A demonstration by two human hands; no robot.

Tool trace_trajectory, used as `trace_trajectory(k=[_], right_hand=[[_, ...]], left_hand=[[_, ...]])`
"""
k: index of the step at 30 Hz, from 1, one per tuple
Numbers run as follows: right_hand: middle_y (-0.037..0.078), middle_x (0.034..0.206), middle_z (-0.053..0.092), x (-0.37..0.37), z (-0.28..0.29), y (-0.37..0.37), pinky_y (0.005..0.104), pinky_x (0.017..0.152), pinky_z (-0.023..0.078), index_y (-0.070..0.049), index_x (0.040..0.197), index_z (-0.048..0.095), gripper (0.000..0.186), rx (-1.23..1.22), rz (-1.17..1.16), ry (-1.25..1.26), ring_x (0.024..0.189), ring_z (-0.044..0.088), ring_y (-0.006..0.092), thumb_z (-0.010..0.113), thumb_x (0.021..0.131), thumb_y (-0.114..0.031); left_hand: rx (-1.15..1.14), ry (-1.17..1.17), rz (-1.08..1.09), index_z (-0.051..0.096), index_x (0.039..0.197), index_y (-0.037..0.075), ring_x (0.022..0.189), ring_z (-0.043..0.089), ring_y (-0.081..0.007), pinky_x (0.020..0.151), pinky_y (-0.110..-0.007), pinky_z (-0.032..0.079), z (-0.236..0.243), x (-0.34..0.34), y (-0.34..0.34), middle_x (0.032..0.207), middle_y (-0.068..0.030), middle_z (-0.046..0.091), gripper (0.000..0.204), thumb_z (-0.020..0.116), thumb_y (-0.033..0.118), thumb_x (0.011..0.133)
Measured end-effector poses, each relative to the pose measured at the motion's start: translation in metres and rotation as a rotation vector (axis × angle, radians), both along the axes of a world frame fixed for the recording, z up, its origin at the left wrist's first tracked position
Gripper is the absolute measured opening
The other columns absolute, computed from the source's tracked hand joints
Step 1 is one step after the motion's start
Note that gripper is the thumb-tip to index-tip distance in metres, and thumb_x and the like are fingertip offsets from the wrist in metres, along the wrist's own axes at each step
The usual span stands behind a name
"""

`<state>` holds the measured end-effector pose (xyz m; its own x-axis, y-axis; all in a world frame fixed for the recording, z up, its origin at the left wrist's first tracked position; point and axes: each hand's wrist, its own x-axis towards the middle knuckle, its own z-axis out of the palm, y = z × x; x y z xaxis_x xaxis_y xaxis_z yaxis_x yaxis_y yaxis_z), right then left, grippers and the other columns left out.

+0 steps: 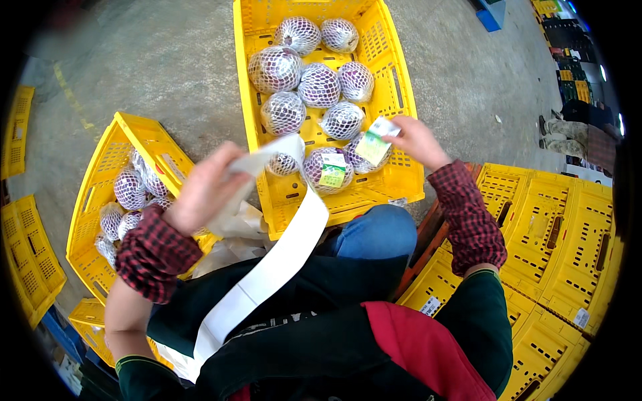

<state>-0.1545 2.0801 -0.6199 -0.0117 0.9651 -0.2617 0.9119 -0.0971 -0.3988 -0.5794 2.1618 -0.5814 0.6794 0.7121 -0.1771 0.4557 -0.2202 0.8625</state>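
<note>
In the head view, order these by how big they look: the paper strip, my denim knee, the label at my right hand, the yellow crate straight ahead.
1. Yellow crate
2. Paper strip
3. Denim knee
4. Label at the right hand
Apparent size only: the strip seems nearer the camera than the crate.

Your view: bright, diffuse light; white lamps (pixel 621 124) glaring at far right; your left hand (pixel 204 190) motion-blurred; stacked crates (pixel 576 234) curved toward black fisheye rim; upper-left hazy.
</note>
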Motion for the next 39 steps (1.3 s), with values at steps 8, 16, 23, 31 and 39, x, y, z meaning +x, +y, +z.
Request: trace_trajectory(k=[8,16,23,31,39], right_hand=[[0.010,0.105,0.057,-0.009,-0.071,-0.030,0.0412,0.095,0.038,-0.003,0.110,0.058,0.052,0.128,0.264,-0.551,0.105,0.053,0.0263,0.077,0.072,-0.034],[0.009,0.112,0.058,-0.057,-0.037,-0.013,0.0350,0.095,0.043,0.001,0.123,0.055,0.051,-0.190,0.078,0.007,0.108,0.054,0.0207,0.072,0.083,-0.027],[0.001,0.107,0.063,-0.135,0.049,-0.015,0.0264,0.084,0.050,-0.003,0.117,0.060,0.028,-0.395,-0.183,1.134,0.098,0.059,0.0089,0.065,0.091,-0.010],[0.005,0.087,0.065,-0.019,-0.033,0.024,0.0264,0.070,0.049,0.000,0.098,0.061,0.017,-0.021,-0.402,0.668,0.078,0.061,0.0106,0.063,0.092,-0.016],[0.011,0.098,0.058,-0.019,-0.107,0.046,0.0402,0.083,0.043,-0.002,0.111,0.058,0.046,0.305,0.070,-0.338,0.094,0.056,0.0281,0.075,0.077,-0.028]], left_hand=[[0.405,-0.063,-0.356,0.059,0.100,0.011,0.085,0.063,-0.0335,0.074,-0.038,0.052,-0.021,0.062,-0.024,0.097,-0.0114,0.061,0.021,0.063,0.005,0.080],[0.197,0.046,-0.224,0.059,0.094,0.003,0.072,0.061,-0.0277,0.064,-0.036,0.049,-0.023,0.093,-0.019,0.081,-0.0119,0.059,0.011,0.060,0.006,0.084],[-0.267,-0.163,0.156,0.064,0.086,-0.001,0.061,0.057,-0.0315,0.059,-0.037,0.046,-0.026,0.089,-0.032,0.069,-0.0206,0.058,0.024,0.064,0.023,0.089],[-0.419,-0.041,0.298,0.066,0.100,-0.002,0.078,0.060,-0.0103,0.069,-0.025,0.048,-0.033,0.020,-0.025,0.085,-0.0026,0.066,0.019,0.062,0.016,0.093],[0.535,0.093,-0.332,0.058,0.099,0.009,0.082,0.059,-0.0240,0.074,-0.033,0.044,-0.024,0.058,-0.034,0.080,-0.0072,0.055,0.020,0.060,0.007,0.079]])
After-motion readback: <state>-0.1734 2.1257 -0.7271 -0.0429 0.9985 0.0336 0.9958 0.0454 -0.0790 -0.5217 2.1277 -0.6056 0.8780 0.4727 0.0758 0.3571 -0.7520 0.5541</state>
